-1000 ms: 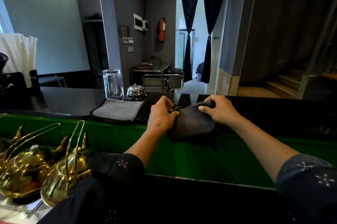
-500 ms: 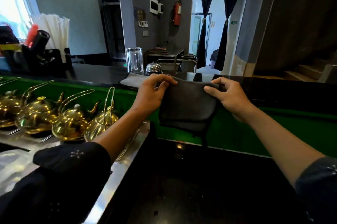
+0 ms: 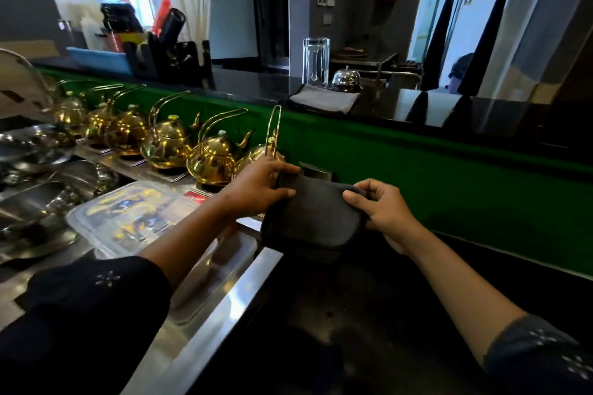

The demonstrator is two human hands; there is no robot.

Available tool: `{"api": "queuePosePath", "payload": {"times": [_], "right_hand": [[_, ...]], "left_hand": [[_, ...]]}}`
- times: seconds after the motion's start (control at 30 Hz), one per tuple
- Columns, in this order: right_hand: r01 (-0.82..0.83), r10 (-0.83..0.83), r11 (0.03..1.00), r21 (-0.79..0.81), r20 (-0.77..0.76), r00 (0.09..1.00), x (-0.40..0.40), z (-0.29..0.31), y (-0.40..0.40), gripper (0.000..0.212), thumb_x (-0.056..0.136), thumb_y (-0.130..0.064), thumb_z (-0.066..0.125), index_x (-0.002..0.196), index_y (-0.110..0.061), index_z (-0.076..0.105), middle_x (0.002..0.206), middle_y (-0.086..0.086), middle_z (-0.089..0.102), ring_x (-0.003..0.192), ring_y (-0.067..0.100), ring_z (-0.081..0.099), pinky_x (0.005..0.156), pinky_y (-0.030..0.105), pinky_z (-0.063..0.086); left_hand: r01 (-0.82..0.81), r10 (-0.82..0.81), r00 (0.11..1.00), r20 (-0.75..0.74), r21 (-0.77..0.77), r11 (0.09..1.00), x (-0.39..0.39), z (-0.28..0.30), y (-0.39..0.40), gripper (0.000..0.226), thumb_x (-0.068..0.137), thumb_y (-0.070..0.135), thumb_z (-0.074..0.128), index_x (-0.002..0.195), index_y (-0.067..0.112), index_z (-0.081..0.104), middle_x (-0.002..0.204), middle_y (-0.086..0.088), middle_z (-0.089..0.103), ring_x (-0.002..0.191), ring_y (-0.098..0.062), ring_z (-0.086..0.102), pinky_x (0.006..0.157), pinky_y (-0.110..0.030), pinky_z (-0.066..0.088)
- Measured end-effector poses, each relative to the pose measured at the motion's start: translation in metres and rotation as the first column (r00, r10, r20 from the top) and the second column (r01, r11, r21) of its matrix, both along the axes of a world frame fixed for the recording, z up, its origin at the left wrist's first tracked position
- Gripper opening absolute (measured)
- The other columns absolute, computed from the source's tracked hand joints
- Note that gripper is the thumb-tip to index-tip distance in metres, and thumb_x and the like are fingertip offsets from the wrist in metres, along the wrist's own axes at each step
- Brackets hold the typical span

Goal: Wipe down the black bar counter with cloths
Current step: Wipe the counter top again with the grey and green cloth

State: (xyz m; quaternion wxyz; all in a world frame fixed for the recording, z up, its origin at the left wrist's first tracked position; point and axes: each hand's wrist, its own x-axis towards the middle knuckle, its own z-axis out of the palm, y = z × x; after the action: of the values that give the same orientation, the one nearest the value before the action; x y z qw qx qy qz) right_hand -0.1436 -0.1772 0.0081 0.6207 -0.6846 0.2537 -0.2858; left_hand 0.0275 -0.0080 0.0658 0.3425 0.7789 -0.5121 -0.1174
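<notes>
Both hands hold one folded dark cloth (image 3: 313, 221) in the air, above the near edge of the lower black worktop (image 3: 369, 324). Left hand (image 3: 256, 189): thumb and fingers pinch the cloth's upper left corner. Right hand (image 3: 382, 208): fingers curled over the upper right edge, clamped on it.

Edges: the worktop meets a steel rim (image 3: 224, 301) on its left; a green panel (image 3: 449, 176) rises behind it to the raised black bar counter (image 3: 481, 108). The counter's right stretch lies bare and glossy.

On the counter: a second grey cloth (image 3: 324, 100), folded flat, just at the front edge. Behind it an upturned glass (image 3: 316, 60) and a service bell (image 3: 346, 80), close together.

Containers: a clear lidded plastic box (image 3: 128, 218) on the steel side, contents yellow and dark, not identifiable. A row of brass teapots (image 3: 173, 141) stands along the green panel. A black holder (image 3: 170, 57) at the far left carries white straws (image 3: 192, 9).
</notes>
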Motion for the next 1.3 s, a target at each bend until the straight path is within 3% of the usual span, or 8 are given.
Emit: {"api": "queuePosePath", "payload": {"times": [0.27,0.4,0.5,0.6,0.73,0.93,1.07,1.3], "right_hand": [[0.055,-0.033,0.975,0.215,-0.105,0.994,0.052,-0.07,0.011,0.01,0.089,-0.011,0.07,0.083,-0.013,0.062,0.08,0.004,0.066,0.071,0.015,0.062,0.055,0.025,0.048],[0.055,-0.034,0.996,0.07,-0.268,0.963,0.063,-0.094,0.007,0.007,0.089,-0.017,0.071,0.087,-0.016,0.064,0.088,0.008,0.068,0.079,0.02,0.065,0.061,0.037,0.054],[-0.007,0.002,1.0,-0.014,-0.345,0.939,0.062,-0.1,0.008,0.017,0.09,-0.018,0.07,0.104,-0.02,0.062,0.102,0.001,0.064,0.094,0.018,0.064,0.065,0.032,0.055],[-0.032,-0.001,0.995,-0.098,-0.318,0.948,0.057,-0.101,0.013,0.039,0.089,-0.018,0.07,0.125,-0.026,0.057,0.114,-0.005,0.053,0.108,0.019,0.057,0.071,0.023,0.046],[-0.124,0.06,0.979,-0.164,-0.352,0.934,0.055,-0.105,0.017,0.04,0.089,-0.02,0.07,0.127,-0.028,0.059,0.126,0.002,0.055,0.116,0.016,0.053,0.084,0.023,0.043],[0.023,-0.092,0.925,-0.38,-0.165,0.982,0.061,-0.025,-0.011,0.02,0.09,-0.021,0.07,0.108,-0.028,0.067,0.104,-0.008,0.065,0.098,0.009,0.064,0.08,0.024,0.053],[0.096,-0.164,0.82,-0.565,-0.071,0.984,0.07,0.05,-0.035,0.014,0.089,-0.021,0.07,0.102,-0.023,0.069,0.096,-0.004,0.069,0.088,0.008,0.065,0.083,0.027,0.054],[-0.105,-0.251,0.58,-0.808,-0.3,0.92,0.091,0.117,-0.086,0.039,0.09,-0.031,0.067,0.127,-0.026,0.056,0.129,0.0,0.053,0.116,0.019,0.055,0.099,0.04,0.048]], "left_hand": [[-0.122,0.096,0.984,0.149,0.183,0.976,0.03,-0.05,-0.011,0.044,0.088,0.012,0.063,0.13,0.023,0.057,0.133,-0.004,0.048,0.123,-0.021,0.048,0.101,-0.031,0.042],[-0.202,0.111,0.936,0.333,0.255,0.946,0.038,-0.076,-0.014,0.047,0.085,0.016,0.064,0.131,0.021,0.052,0.141,-0.006,0.037,0.125,-0.026,0.044,0.101,-0.038,0.044],[-0.274,0.079,0.828,0.556,0.276,0.921,0.037,-0.09,-0.007,0.037,0.088,0.028,0.059,0.124,0.023,0.053,0.138,-0.003,0.039,0.125,-0.024,0.04,0.092,-0.039,0.046],[-0.246,0.054,0.849,0.525,0.303,0.921,0.039,-0.102,-0.004,0.034,0.091,0.025,0.049,0.125,0.029,0.056,0.13,0.002,0.05,0.119,-0.021,0.046,0.083,-0.039,0.049],[-0.227,0.02,0.843,0.538,0.321,0.919,0.039,-0.105,-0.003,0.035,0.091,0.025,0.046,0.124,0.032,0.056,0.123,0.003,0.053,0.111,-0.02,0.05,0.076,-0.034,0.047],[-0.117,0.03,0.858,0.512,0.138,0.984,0.021,-0.037,-0.034,0.027,0.092,0.034,0.048,0.115,0.025,0.06,0.111,0.001,0.059,0.095,-0.02,0.061,0.074,-0.038,0.054],[-0.05,0.05,0.854,0.518,-0.014,0.999,0.018,0.031,-0.076,0.028,0.092,0.036,0.053,0.117,0.024,0.06,0.113,0.003,0.058,0.101,-0.016,0.059,0.082,-0.039,0.053],[0.031,-0.074,0.778,0.623,0.08,0.996,0.062,0.073,-0.146,0.049,0.089,0.04,0.059,0.135,0.028,0.046,0.14,0.0,0.046,0.13,-0.021,0.042,0.11,-0.047,0.033]]}}
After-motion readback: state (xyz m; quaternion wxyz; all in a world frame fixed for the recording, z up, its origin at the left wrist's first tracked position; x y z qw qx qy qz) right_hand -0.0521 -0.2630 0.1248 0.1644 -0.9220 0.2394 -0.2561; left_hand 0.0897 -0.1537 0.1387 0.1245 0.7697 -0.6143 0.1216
